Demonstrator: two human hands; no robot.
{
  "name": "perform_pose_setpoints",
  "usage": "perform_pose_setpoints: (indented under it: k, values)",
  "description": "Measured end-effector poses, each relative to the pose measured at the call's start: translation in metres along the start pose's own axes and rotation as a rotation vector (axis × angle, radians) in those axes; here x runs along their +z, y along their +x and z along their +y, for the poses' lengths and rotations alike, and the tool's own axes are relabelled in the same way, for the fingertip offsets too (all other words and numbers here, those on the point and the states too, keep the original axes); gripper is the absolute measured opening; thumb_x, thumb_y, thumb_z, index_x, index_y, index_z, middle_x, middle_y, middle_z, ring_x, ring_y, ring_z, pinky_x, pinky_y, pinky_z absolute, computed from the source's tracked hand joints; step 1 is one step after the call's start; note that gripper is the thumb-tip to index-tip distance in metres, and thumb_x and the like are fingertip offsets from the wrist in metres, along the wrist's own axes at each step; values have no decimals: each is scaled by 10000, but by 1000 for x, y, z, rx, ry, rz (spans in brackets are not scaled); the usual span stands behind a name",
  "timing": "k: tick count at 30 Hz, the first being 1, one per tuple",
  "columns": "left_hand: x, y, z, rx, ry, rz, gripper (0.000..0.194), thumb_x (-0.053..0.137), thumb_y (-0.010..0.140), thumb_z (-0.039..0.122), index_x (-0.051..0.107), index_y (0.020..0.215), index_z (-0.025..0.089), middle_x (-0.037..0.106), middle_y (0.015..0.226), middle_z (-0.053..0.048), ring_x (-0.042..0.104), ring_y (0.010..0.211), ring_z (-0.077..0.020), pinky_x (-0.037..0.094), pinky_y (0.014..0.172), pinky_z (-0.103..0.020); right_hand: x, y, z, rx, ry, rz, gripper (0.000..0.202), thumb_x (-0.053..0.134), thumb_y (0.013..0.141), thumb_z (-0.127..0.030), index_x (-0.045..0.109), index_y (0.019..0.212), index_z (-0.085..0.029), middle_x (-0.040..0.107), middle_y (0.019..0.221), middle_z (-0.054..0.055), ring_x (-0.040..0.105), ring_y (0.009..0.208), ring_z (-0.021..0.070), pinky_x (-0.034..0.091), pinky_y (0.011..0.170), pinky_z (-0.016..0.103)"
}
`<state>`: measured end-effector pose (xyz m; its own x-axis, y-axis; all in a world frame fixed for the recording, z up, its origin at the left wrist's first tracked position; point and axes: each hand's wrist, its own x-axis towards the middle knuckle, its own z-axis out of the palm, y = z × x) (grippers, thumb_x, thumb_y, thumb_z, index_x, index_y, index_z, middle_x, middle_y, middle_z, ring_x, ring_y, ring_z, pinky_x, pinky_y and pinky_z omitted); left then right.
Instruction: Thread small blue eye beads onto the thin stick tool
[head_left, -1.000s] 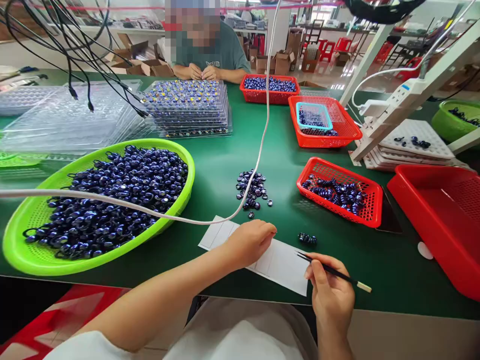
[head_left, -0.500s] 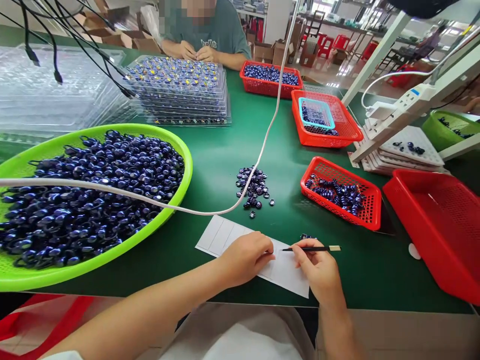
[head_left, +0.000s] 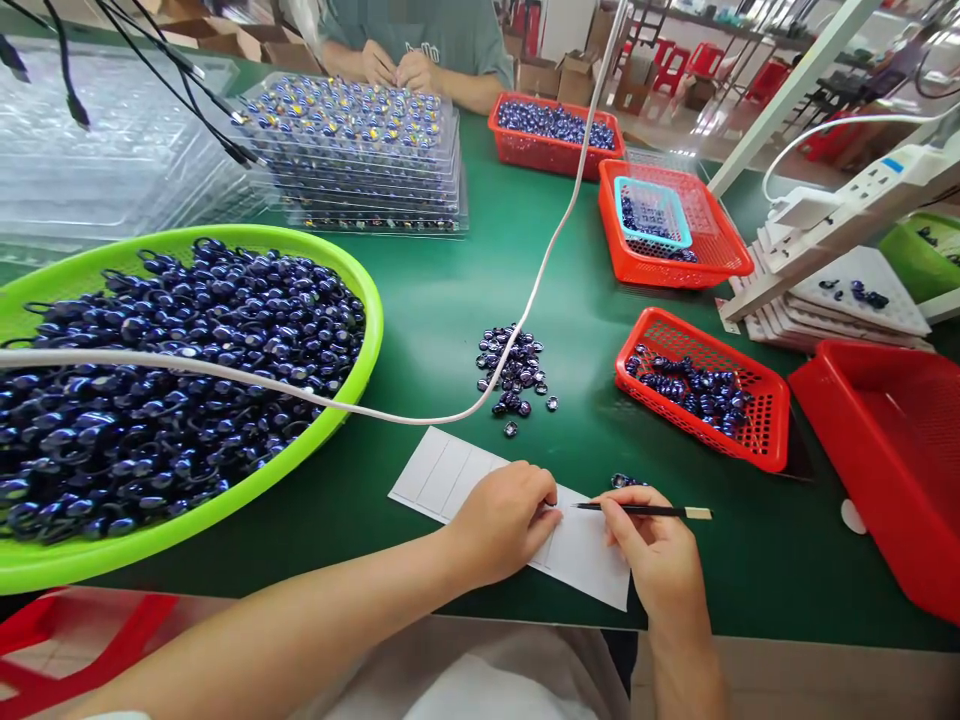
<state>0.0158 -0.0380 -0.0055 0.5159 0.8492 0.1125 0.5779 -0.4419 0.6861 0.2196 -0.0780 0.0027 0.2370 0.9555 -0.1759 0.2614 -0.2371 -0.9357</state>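
- Tweezers that slanted beyond the sheet's right end a second ago now lie nearly level, tips over the white sheet; the right hand has come nearer the left hand.
- Right fingers grip the tweezers; left fingertips pinch a small dark piece, mostly hidden, above the sheet.
- Judging by the pose, fine tweezer work on that piece is in hand; the next move calls for a steady left pinch and a light, aligned tip. The tips appear just apart from the left fingers.
- Beyond the sheet, loose dark pieces lie on the green tabletop; a small cluster sits just behind the right hand.
- At left stands a full lime basket; at right, a red perforated basket holds more.
- Across the table sits a co-worker, near stacked clear trays; cardboard boxes stand behind.
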Motion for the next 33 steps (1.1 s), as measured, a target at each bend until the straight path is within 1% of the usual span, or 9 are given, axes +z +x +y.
perform_pose_setpoints:
  k: [2,7,12,14,18,22,24,27,33]
  values:
    - [0,0,0,-6,5,3,92,632,868,193,541,851,196,620,770,-14,558,727,-194,397,630,-304,2,0,-2,5,-7,17,330,743,806,-524,707,836,-197,597,586,-5,544,525,152,406,489,248]
    - [0,1,0,-6,5,13,91,638,868,188,547,856,193,624,762,-12,560,724,-195,392,624,-305,6,-1,-8,-7,22,-21,312,744,809,-510,707,814,-200,608,637,-1,564,556,149,439,528,250]
    - [0,0,1,0,6,18,87,626,875,195,543,848,195,621,752,-11,561,715,-194,388,615,-305,7,-3,-9,-2,54,43,325,752,792,-526,697,795,-206,576,590,-10,536,527,152,422,502,257]
    - [0,0,1,-1,7,18,77,612,881,201,541,851,198,622,750,-11,558,712,-193,384,614,-304,6,-3,-7,4,51,23,323,753,796,-523,701,801,-204,576,585,-7,542,529,158,423,493,258]
    - [1,0,1,-5,7,22,76,606,881,200,537,850,197,615,751,-15,551,711,-194,375,615,-303,1,0,0,12,35,-58,305,743,821,-502,714,842,-199,600,624,7,562,563,166,445,516,258]
    - [3,-1,1,4,-6,34,91,619,869,178,532,847,194,599,749,-8,543,708,-190,372,620,-303,0,1,6,-13,14,-50,306,741,821,-502,716,828,-197,602,612,4,553,529,156,444,495,249]
    - [3,-1,1,3,-13,39,95,619,865,169,529,846,194,593,748,-6,539,704,-188,371,622,-301,0,0,8,-17,5,-44,304,742,823,-499,721,837,-196,638,658,21,575,550,163,452,501,251]
    - [3,0,0,2,-13,41,99,618,859,163,526,844,195,588,746,-5,535,702,-188,365,620,-299,1,-3,9,-25,-3,-25,288,738,833,-483,722,858,-196,695,764,54,626,633,189,481,543,260]
    - [4,1,1,2,-10,43,105,628,858,161,529,836,189,586,746,-6,528,702,-188,361,620,-304,2,-6,9,-56,-46,5,262,710,866,-459,713,864,-197,705,794,57,640,665,190,485,553,249]
